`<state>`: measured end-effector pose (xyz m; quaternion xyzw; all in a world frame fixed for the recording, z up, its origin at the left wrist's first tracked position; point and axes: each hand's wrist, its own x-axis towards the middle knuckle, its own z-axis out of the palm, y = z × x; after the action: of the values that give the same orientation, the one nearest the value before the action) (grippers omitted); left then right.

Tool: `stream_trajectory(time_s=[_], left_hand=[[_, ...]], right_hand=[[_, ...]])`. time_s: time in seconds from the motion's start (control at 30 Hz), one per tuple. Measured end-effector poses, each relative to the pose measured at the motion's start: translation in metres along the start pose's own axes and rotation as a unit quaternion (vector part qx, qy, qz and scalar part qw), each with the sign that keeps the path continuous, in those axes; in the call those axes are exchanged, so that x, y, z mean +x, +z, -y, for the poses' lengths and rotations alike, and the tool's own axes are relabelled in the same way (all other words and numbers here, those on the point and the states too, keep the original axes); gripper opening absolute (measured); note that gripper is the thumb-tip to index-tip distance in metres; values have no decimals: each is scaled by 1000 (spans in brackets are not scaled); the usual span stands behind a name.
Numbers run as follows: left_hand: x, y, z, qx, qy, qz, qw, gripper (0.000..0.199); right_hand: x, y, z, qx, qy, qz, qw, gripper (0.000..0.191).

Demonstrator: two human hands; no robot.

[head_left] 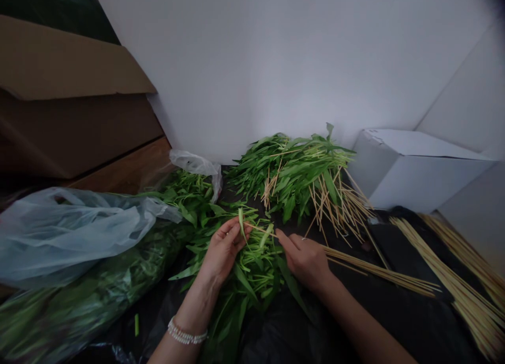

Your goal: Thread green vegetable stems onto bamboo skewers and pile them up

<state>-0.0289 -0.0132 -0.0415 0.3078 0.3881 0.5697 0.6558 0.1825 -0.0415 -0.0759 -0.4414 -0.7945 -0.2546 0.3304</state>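
My left hand (pixel 225 248), with a beaded bracelet on its wrist, pinches a green vegetable stem (pixel 241 222) in its fingertips. My right hand (pixel 303 256) is closed around several bamboo skewers (pixel 379 272), whose long ends stick out behind it to the right. One thin skewer (pixel 258 229) spans the gap between both hands and meets the stem at my left fingers. A pale green stem piece (pixel 266 236) lies along that skewer, near my right fingertips; whether it is pierced, I cannot tell. Under both hands spreads a pile of leafy greens (pixel 256 280).
Skewered greens (pixel 300 169) are heaped against the white wall. At right are a white box (pixel 426 169) and loose skewers (pixel 445 269). Bagged greens (pixel 102 285), a clear plastic bag (pixel 74 232) and a cardboard box (pixel 74 132) occupy the left. Black sheeting (pixel 355 322) covers the surface.
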Motion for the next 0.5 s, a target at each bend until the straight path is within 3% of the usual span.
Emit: stream_trajectory(time_s=[0.3, 0.5], left_hand=[[-2, 3, 3, 69, 45, -7, 997, 35], [-2, 3, -1, 30, 19, -27, 999, 34]], right_hand=[[-1, 1, 2, -2, -7, 4, 1000, 37], [0, 0, 1, -4, 0, 4, 1000, 37]])
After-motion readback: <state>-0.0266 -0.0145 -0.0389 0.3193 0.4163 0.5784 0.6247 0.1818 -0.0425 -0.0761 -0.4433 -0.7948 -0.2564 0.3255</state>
